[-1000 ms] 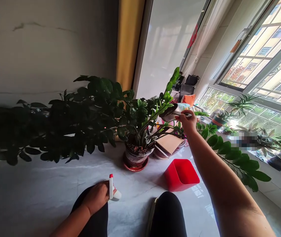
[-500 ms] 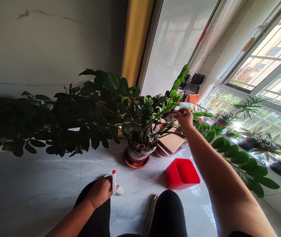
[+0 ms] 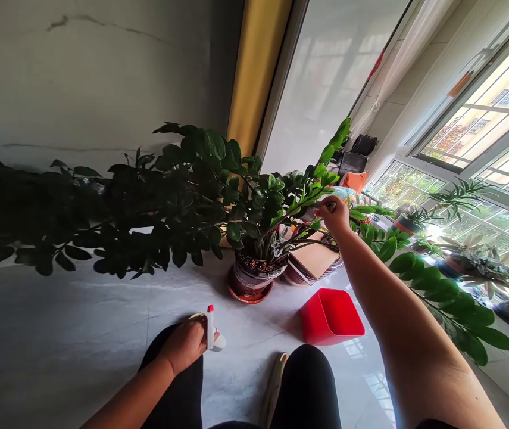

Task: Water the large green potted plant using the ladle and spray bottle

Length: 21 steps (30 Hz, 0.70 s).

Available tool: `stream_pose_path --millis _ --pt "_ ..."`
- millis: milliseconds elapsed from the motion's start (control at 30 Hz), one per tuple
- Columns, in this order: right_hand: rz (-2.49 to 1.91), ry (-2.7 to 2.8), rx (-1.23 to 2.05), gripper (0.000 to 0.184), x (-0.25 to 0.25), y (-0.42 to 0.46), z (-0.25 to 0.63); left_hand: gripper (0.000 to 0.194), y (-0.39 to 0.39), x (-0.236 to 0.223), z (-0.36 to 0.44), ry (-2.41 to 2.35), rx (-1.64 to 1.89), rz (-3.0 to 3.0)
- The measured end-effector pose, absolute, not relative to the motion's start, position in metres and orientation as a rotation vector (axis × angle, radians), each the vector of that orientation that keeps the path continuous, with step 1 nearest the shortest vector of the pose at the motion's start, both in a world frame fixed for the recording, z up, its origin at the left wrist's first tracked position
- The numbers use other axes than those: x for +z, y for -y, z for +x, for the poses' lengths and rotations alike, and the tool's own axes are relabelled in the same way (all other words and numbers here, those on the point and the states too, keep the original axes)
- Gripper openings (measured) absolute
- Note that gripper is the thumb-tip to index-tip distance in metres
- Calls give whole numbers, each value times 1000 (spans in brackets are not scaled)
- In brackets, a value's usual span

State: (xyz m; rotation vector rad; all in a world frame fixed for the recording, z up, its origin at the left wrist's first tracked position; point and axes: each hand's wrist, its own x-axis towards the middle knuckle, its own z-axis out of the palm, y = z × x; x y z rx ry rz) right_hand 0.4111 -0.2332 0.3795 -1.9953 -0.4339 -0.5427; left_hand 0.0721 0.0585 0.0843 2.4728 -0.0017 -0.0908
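Leaf: a glossy leaf (image 3: 312, 210) on the right-hand fronds of the potted plant (image 3: 218, 196); the right hand works on it, apparently with a small cloth or wipe, though that item is too small to identify.
Right hand: the right hand (image 3: 335, 215) is stretched out to the plant's right side, above the pot; its fingers (image 3: 325, 207) are pinched shut on the leaf.
Left hand: the left hand (image 3: 187, 344) rests on the person's knee, in front of the pot; its fingers are clenched round a white spray bottle (image 3: 213, 333) with a red tip, held upright.
Pot: the pot (image 3: 254, 275) stands on a red saucer (image 3: 249, 293) on the pale floor (image 3: 80, 322), near the wall.
Beside the pot: a red bin (image 3: 331, 316) stands just right of and in front of the pot; a stack of flat cardboard (image 3: 310, 260) lies right behind the bin, close against the pot.
Further right: other potted plants (image 3: 455, 244) line the window sill, well apart from the pot.
Risk, leaf: a pull on the pinched leaf could tear it or snap its stem, since the frond arches far from the pot.
Risk, pot: the long fronds lean out both ways; a tug sideways might tip the pot off its saucer.
Risk, floor: spray landing on the glossy floor could leave it slippery.
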Motion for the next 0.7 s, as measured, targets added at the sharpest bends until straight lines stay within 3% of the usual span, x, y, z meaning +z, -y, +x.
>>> stream_pose_path --millis 700 --pt "-2283 453 -458 13 394 207 402 27 -58 83 63 -26 7 2541"
